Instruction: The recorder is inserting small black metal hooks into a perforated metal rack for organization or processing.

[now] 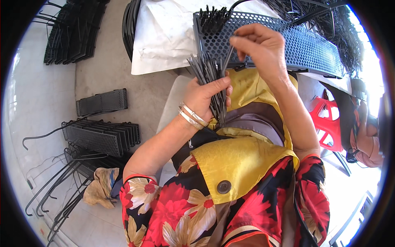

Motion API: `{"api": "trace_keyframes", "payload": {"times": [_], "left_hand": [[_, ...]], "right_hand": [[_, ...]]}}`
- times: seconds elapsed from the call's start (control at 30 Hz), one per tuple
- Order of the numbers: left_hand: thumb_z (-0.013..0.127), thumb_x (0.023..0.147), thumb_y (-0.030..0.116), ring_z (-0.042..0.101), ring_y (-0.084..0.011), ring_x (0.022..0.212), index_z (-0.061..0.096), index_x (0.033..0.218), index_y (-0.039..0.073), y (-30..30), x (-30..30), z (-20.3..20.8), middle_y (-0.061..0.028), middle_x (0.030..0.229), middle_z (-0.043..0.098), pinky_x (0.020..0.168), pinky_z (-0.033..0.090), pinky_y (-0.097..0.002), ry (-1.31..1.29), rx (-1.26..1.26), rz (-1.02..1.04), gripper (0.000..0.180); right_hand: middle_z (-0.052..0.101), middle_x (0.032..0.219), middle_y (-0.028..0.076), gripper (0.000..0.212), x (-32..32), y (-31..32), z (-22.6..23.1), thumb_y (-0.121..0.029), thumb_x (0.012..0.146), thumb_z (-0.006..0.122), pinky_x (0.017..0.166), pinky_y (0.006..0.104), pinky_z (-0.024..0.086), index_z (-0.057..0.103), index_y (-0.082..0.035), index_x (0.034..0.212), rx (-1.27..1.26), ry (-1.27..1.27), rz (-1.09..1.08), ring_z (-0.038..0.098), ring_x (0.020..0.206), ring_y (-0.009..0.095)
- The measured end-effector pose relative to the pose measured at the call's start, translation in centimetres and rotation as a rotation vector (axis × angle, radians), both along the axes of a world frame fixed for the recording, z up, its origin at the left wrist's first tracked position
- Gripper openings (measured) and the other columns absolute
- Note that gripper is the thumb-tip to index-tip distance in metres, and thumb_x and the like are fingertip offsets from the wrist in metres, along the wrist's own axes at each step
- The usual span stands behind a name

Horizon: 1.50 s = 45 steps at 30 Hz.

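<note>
My left hand [207, 94] is closed around an upright bundle of thin black strips [205, 70], whose upper ends fan out. Above it, my right hand [265, 47] pinches the tip of one thin black strip [228, 54] between thumb and forefinger; its lower end meets the bundle. Just beyond both hands lies a long black perforated metal tray [304, 48]. A smaller bunch of black strips [214, 20] rests at the tray's left end. A yellow apron [247, 158] covers my lap beneath the hands.
White sheeting [162, 39] covers the work surface, with a large heap of black strips [349, 39] at far right. Perforated trays with long hooked rods [98, 135] stand on the left floor beside a tan cloth [101, 187]. A red plastic chair [327, 123] and another person [366, 138] are at right.
</note>
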<state>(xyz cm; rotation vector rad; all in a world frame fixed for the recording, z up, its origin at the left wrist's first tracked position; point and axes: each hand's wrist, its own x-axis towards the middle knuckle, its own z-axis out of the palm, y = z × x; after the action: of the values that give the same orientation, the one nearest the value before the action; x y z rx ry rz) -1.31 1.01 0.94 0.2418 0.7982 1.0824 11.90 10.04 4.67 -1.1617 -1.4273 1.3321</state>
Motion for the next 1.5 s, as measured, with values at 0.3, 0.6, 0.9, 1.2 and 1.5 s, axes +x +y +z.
{"api": "trace_keyframes", "payload": {"times": [0.3,0.6,0.9,1.2,1.5], "left_hand": [[0.06,0.07,0.001,0.054,-0.0156,0.059,0.052,0.095,-0.002,0.0,0.1,0.0,-0.0068,0.07,0.054,0.048,0.048,-0.0283,-0.029,-0.062,0.118,0.027],[0.058,0.069,-0.003,0.057,-0.0203,0.063,0.052,0.092,-0.006,-0.1,0.1,0.7,-0.0115,0.073,0.057,0.054,0.05,-0.0314,0.047,-0.106,0.127,0.024],[0.063,0.065,-0.004,0.057,-0.0193,0.058,0.053,0.082,-0.002,0.0,0.3,0.9,-0.0102,0.07,0.057,0.049,0.05,-0.0307,0.052,-0.137,0.157,0.02],[0.058,0.073,0.001,0.059,-0.0209,0.062,0.053,0.089,-0.003,0.0,0.3,0.4,-0.0131,0.074,0.058,0.053,0.051,-0.0311,0.027,-0.063,0.138,0.016],[0.056,0.073,0.0,0.059,-0.0209,0.065,0.053,0.091,-0.003,0.0,0.2,0.3,-0.0125,0.075,0.058,0.056,0.051,-0.0325,0.025,-0.079,0.14,0.018]], "right_hand": [[0.056,0.061,0.01,0.017,-3.1,1.7,-0.5,-0.001,0.07,0.062,0.048,0.0252,0.043,0.056,-0.003,0.086,0.572,-0.119,-0.288,0.055,0.05,0.018],[0.057,0.063,0.009,0.012,-3.7,2.6,-0.4,0.001,0.071,0.061,0.048,0.0237,0.043,0.055,-0.002,0.081,1.096,-0.408,-0.184,0.055,0.05,0.014],[0.057,0.063,0.014,0.012,-2.9,1.7,-2.0,-0.012,0.07,0.06,0.051,0.0377,0.045,0.054,-0.002,0.073,0.781,-0.641,0.082,0.056,0.061,0.032],[0.058,0.061,0.007,0.014,0.1,-0.3,0.0,-0.002,0.071,0.057,0.043,0.0188,0.043,0.057,0.006,0.083,-0.117,-0.177,0.159,0.053,0.048,0.007],[0.058,0.066,0.006,0.01,-1.9,1.6,1.0,0.002,0.075,0.058,0.05,0.02,0.044,0.054,0.0,0.084,0.42,-0.027,-0.303,0.055,0.054,0.009]]}}
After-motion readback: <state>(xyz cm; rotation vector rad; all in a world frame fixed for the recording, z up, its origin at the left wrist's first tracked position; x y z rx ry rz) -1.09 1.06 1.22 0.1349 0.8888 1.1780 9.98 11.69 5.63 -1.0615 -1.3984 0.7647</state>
